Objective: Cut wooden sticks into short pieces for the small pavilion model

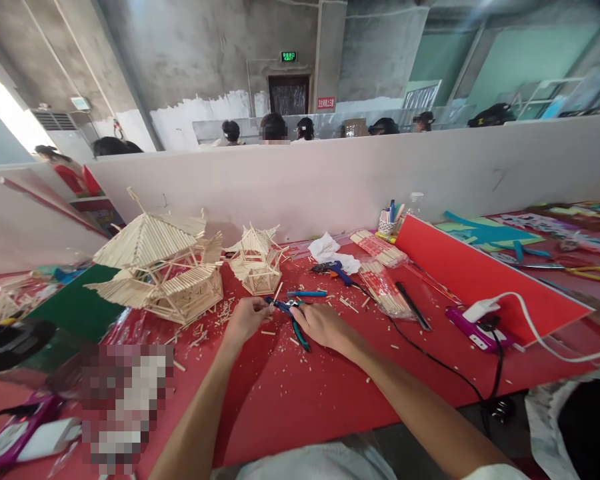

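Observation:
My right hand is closed around a pair of pliers-like cutters with dark green and blue handles. Their jaws point left, toward my left hand, whose fingers pinch a thin wooden stick at the jaws. Just beyond my hands stands a small pavilion model built of sticks. A larger stick pavilion with two roof tiers sits to its left. Cut stick bits lie scattered on the red table around my hands.
A blue pen, a glue gun with a black cord, packs of sticks and a black cutter knife lie to the right. A red board and purple power strip stand farther right. A white partition runs behind.

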Demonstrator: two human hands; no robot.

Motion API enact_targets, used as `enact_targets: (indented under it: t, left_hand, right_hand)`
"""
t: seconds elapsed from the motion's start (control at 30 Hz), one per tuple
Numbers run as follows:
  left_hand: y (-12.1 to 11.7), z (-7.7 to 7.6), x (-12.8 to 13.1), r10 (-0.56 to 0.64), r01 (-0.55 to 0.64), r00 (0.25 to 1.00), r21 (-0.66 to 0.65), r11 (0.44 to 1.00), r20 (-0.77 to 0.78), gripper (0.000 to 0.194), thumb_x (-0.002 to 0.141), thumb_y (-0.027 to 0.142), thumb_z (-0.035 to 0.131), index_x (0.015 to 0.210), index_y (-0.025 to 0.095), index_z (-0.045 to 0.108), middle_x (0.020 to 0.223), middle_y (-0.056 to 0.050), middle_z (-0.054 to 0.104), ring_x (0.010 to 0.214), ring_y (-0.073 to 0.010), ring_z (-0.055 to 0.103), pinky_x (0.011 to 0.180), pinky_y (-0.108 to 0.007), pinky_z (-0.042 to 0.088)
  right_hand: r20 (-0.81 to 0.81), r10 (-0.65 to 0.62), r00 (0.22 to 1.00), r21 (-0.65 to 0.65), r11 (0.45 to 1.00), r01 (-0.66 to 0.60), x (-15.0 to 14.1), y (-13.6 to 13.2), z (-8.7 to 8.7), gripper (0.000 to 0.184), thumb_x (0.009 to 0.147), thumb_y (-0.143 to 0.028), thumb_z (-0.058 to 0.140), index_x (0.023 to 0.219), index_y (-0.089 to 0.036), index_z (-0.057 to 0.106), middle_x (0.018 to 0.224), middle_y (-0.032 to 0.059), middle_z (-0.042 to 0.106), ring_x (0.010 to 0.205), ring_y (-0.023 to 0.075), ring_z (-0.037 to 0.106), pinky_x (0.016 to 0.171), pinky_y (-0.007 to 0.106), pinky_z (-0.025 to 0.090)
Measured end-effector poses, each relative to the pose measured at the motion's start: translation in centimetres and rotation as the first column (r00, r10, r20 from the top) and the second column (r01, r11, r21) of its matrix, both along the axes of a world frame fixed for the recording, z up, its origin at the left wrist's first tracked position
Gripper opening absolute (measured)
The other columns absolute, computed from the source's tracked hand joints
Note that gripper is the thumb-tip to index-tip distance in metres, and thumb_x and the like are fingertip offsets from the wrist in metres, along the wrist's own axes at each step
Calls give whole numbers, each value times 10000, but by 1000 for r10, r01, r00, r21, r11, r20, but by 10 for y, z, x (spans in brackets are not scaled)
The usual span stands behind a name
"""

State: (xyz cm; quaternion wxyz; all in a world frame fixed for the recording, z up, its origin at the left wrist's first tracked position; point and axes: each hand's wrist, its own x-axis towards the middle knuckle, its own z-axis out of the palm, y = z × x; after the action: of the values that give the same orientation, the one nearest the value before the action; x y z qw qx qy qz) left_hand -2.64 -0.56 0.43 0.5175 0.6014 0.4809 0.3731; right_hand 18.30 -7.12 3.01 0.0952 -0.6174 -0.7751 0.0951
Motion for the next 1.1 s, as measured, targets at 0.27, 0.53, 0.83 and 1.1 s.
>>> enact_targets:
  t: [0.27, 0.53, 0.83, 1.1]
  left_hand:
    - [1, 6, -3, -24, 24, 1000, 0, 1000, -10, 415, 575, 526, 815, 672, 154, 660, 644, -30, 675, 632, -174, 639, 663, -298, 537]
    - [2, 4, -25, -32, 127, 900, 192, 973, -434, 189, 667, 382, 726, 664, 194, 737, 640, -41, 703, 649, -195, 624, 621, -250, 439]
    - [-6, 27, -26, -126, 222, 950, 334, 916, -287, 547, 722, 158, 564, 1261, 186, 651, 1182, -106, 710, 856, -190, 688, 826, -300, 527]
    - [-16, 40, -13, -240, 338, 923, 339, 878, -300, 458, 750, 254, 713, 1205, 203, 712, 1204, -96, 726, 1150, -274, 638, 1044, -364, 463]
  right_hand:
    - [-13, -1, 1000, -6, 1000, 1, 0, 3, -1, 688, 1063, -514, 121, 952, -159, 700, 966, 168, 767, 929, 293, 732, 769, 314, 455]
    - [35, 10, 999, 23, 1000, -11, 7, 3, -4, 722, 1053, -538, 113, 947, -160, 719, 938, 162, 766, 898, 291, 728, 754, 315, 449]
    - [126, 4, 992, 64, 998, -12, 11, 0, 2, 679, 1052, -525, 163, 996, -162, 734, 932, 165, 763, 913, 306, 721, 810, 348, 451]
    - [124, 60, 991, 44, 997, -66, 5, 0, 1, 625, 1041, -541, 235, 1014, -144, 717, 934, 186, 752, 922, 326, 716, 826, 362, 452]
